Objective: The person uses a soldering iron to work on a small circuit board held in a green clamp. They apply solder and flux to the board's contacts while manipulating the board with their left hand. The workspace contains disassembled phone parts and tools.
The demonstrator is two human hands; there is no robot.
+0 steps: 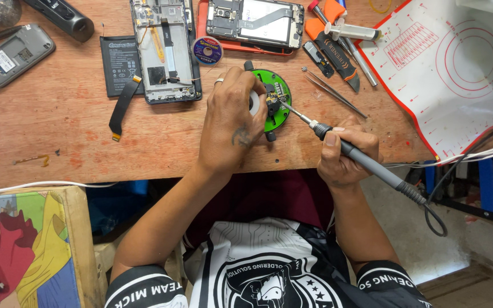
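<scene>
We see a wooden workbench [75, 114] from above. Our left hand [232, 117] rests on a round green holder [278, 102] at the bench's front edge, fingers curled around a small white roll [254, 102] — what the roll is made of we cannot tell. Our right hand [343, 154] is closed pen-style around a soldering iron [360, 159], its tip touching the small circuit board [275, 94] clamped in the holder; the iron's black cord loops off the bench to the right.

Behind the left hand lies an opened phone [165, 48], face down, with a flat black battery [120, 63] bearing pale printed markings just beside it and a small round spool [207, 50] with a purple label on its other side. A second opened phone [255, 23] sits in an orange-red frame further back. Tweezers [335, 92] lie to the right of the holder — near a white mat [457, 74] with a red border and red printed circles and grids.
</scene>
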